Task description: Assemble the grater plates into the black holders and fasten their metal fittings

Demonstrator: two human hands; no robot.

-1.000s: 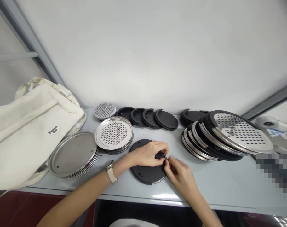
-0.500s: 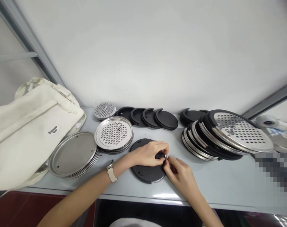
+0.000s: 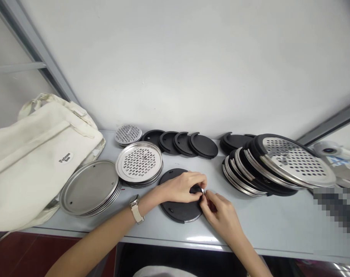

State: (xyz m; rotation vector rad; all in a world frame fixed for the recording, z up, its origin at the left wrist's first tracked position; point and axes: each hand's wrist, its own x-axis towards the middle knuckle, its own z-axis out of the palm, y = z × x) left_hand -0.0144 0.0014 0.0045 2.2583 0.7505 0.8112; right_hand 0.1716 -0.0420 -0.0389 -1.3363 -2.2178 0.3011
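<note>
A round black cover (image 3: 182, 211) lies flat on the table in front of me, with a strip of shiny metal edge showing at its lower right. Across its top rests my left hand (image 3: 183, 187), thumb and fingers closed on a raised black part of the cover's right edge. My right hand (image 3: 219, 206) pinches at the same edge from the right, its fingertips meeting the left ones beside a small bright metal bit. What exactly lies between the right fingertips is hidden. Close by on the left is a stack of perforated metal grater discs (image 3: 138, 162).
Plain metal discs (image 3: 90, 188) are stacked at left, beside a cream bag (image 3: 42, 154). Small grater discs (image 3: 128, 134) and several black covers (image 3: 203, 145) line the wall. A leaning stack of black-rimmed grater discs (image 3: 298, 161) stands at right on the grey table (image 3: 267, 223).
Both hands keep the same grip at the cover's right edge, with hardly any finger movement. The view has shifted very slightly.
</note>
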